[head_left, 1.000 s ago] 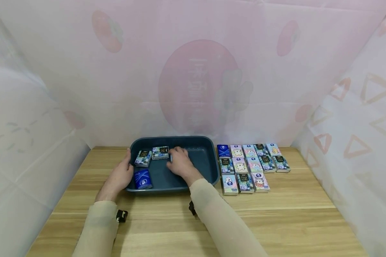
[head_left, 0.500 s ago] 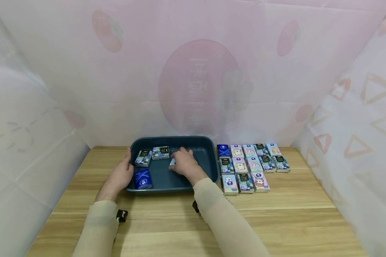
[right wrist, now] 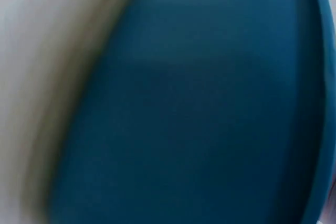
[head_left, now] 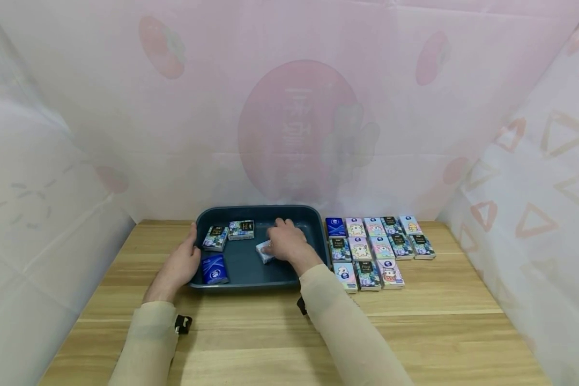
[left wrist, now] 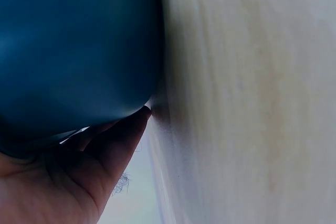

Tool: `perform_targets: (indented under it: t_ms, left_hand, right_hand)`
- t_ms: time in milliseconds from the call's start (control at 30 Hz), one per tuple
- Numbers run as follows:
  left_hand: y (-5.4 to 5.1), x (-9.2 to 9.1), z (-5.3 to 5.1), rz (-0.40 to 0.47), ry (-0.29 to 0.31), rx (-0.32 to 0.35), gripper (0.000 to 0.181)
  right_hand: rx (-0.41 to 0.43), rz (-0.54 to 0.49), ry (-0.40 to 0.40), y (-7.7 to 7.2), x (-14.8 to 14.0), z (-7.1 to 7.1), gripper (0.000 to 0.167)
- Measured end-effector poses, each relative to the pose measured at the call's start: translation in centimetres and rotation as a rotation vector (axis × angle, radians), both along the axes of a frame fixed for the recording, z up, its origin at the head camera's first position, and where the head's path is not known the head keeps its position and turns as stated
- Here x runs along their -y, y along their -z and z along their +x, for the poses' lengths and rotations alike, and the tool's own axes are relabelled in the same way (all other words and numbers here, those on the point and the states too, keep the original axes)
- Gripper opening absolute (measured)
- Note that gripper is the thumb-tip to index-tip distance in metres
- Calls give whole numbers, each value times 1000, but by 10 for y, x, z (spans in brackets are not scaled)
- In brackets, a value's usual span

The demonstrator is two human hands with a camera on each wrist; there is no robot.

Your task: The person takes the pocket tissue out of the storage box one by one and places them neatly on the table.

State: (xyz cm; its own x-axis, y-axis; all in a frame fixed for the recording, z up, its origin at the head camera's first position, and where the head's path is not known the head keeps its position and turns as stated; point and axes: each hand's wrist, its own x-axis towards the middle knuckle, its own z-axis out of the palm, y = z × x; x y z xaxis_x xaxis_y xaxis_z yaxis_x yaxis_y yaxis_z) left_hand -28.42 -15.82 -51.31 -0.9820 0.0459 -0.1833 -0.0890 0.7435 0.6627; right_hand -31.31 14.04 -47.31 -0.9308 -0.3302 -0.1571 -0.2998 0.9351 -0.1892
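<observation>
My left hand [head_left: 180, 261] lies against the left side of the dark blue tray [head_left: 255, 284]; in the left wrist view its fingers [left wrist: 118, 142] extend along the outer wall. Inside the tray, my right hand [head_left: 286, 239] pinches a small pale tissue pack [head_left: 264, 251], which the fingers partly cover. Two dark floral tissue packs [head_left: 215, 238] sit at the tray's back left, and a deep blue tissue pack [head_left: 214, 269] lies at its front left. The right wrist view shows the tray wall [right wrist: 199, 103], blurred; neither the right fingers nor the pack can be made out there.
Right of the tray, several tissue packs [head_left: 359, 248] lie in three close rows on the wooden table [head_left: 251, 332]. A printed cloth backdrop [head_left: 198, 134] stands behind the tray, with more cloth at both sides.
My right hand has moved right and slightly toward me inside the tray. The pale tissue pack has shifted the same way and shows more. My left hand stays at the tray.
</observation>
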Motion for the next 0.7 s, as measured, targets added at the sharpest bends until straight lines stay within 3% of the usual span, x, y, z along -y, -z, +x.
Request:
perform_targets:
  t_ms: [133,233,700]
  left_hand:
    - [0,-1,0,7,5,0,76]
    - [1,0,-1,3,4,3,76]
    - [-1,1,-3,-11,22,2,76]
  right_hand:
    - [59,-46,-181,0,-12,-4,46]
    - [117,-70,-230,1,-16,-4,50]
    - [87,-78,-130,5,-14,-3,50]
